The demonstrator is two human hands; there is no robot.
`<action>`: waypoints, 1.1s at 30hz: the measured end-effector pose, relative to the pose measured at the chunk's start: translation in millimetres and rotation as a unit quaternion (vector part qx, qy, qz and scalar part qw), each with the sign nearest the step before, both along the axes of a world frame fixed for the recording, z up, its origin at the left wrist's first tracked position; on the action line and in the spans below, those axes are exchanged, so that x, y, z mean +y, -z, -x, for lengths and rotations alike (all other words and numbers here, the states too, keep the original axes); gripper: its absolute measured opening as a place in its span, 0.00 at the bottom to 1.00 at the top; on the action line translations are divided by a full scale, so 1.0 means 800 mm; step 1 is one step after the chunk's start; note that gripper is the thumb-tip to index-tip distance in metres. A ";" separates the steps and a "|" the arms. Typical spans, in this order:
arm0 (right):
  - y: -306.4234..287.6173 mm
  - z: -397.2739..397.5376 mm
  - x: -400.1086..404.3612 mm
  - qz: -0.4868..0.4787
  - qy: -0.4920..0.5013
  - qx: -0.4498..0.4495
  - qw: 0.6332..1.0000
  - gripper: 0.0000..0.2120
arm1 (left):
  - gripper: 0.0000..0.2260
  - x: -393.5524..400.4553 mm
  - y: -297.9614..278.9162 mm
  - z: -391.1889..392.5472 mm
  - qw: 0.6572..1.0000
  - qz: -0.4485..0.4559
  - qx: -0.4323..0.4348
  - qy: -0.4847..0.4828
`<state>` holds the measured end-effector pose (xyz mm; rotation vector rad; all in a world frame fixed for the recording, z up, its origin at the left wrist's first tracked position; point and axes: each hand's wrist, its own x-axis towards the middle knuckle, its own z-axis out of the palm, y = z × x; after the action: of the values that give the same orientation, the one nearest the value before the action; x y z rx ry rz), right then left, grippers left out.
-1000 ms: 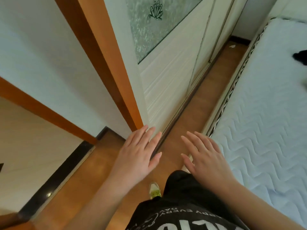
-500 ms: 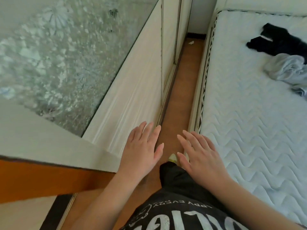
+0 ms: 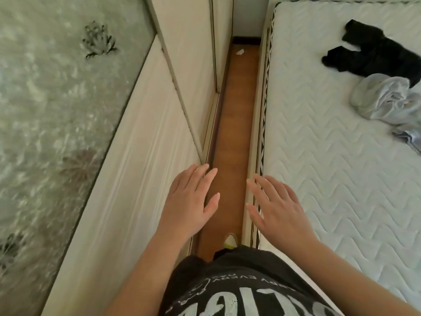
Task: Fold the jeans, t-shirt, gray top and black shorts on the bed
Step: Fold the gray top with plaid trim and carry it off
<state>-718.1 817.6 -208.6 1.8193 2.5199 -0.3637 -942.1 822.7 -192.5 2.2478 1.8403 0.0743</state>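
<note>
Since the earlier frame your view had swung toward the bed (image 3: 330, 167), bringing more of the clothes into sight. Head view: black shorts (image 3: 373, 58) and gray top (image 3: 385, 99) lay crumpled, touching, well away from you. Your left hand (image 3: 189, 201) and right hand (image 3: 278, 208) hovered flat, fingers spread, holding nothing, probably for balance while walking in.

The bed (image 3: 341, 179) has a white mattress of matt quilted cloth stitched in zigzag rows, with a patterned woven band along its edge. The black shorts (image 3: 373, 58) are soft, matt cloth; the gray top (image 3: 382, 99) is thin, crumpled cloth with a slight sheen. The floor (image 3: 237, 124) is smooth brown wood. The wardrobe door (image 3: 127, 190) is white with fine grain lines, and its frosted glass panel (image 3: 57, 99) is glossy and textured.
</note>
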 end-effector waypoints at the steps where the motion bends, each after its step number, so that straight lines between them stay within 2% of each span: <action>1: -0.001 -0.003 0.016 0.001 0.010 0.004 1.000 0.26 | 0.26 0.017 0.000 -0.006 1.000 0.005 0.001 0.017; 12: -0.004 -0.064 0.140 -0.019 0.150 0.007 0.988 0.27 | 0.25 0.213 0.023 -0.092 0.975 -0.016 0.041 0.217; 18: 0.018 -0.093 0.224 -0.038 0.249 -0.013 0.968 0.26 | 0.25 0.388 0.049 -0.170 0.937 -0.037 0.021 0.347; 24: 0.025 -0.117 0.312 -0.029 0.369 -0.035 0.928 0.26 | 0.25 0.512 0.041 -0.282 0.882 -0.036 0.000 0.470; 29: 0.024 -0.144 0.360 -0.030 0.467 -0.047 0.883 0.24 | 0.26 0.577 0.046 -0.307 0.820 -0.031 0.036 0.570; 33: 0.013 -0.161 0.379 -0.029 0.549 -0.032 0.835 0.26 | 0.26 0.613 0.043 -0.335 0.785 -0.034 0.057 0.617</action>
<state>-589.7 1121.0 -218.7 3.0219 1.1563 -0.1908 -673.8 1313.4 -226.5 3.0403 0.0784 -0.2302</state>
